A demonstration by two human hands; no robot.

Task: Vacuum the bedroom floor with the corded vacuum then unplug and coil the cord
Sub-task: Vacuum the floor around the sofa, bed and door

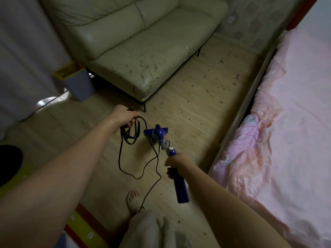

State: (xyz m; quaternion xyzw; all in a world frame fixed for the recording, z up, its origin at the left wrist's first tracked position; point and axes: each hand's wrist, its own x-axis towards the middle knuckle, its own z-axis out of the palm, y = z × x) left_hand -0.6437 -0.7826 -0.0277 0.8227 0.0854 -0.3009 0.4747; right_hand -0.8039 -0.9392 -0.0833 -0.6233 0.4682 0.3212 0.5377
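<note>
A blue stick vacuum point(158, 134) stands on the wooden floor point(195, 97), its flat head near the sofa's front corner. My right hand point(176, 162) grips the vacuum's blue handle, whose end points back toward me. My left hand point(124, 115) holds several loops of the black cord point(131, 135) above the floor, left of the vacuum head. From the loops the cord trails down over the floor in curves toward my foot point(133, 198). Small brown crumbs lie scattered on the floor between sofa and bed.
A cream leather sofa point(136, 42) with specks on its seat fills the top middle. A grey bin point(78, 85) stands at its left end beside a pale curtain point(23, 56). A bed with pink sheets point(290, 122) runs along the right. A wall socket point(230, 19) sits behind the sofa.
</note>
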